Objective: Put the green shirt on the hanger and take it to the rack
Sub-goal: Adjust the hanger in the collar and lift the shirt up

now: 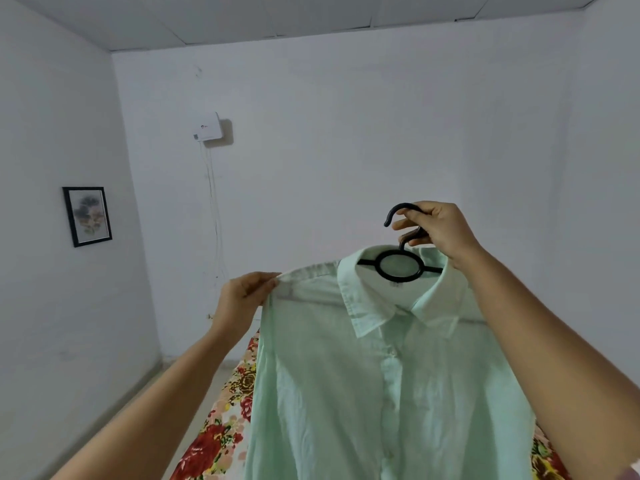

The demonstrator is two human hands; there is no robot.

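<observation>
Shirt [381,375] hangs on hanger [380,266] — right hand [440,226] grips hook, left hand [242,296] pinches shoulder edge (open room above bed [221,438]).

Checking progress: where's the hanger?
Head view, right of centre: the hanger sits in the collar of the green shirt, hook gripped by the right hand.

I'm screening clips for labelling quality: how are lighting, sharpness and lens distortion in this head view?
Head view: soft, even light, no glare; the wall box casts a faint shadow to its right; wide-angle distortion stretches the forearms toward the bottom corners; green shirt, hanger, left hand and right hand read clearly, slightly soft.
</observation>
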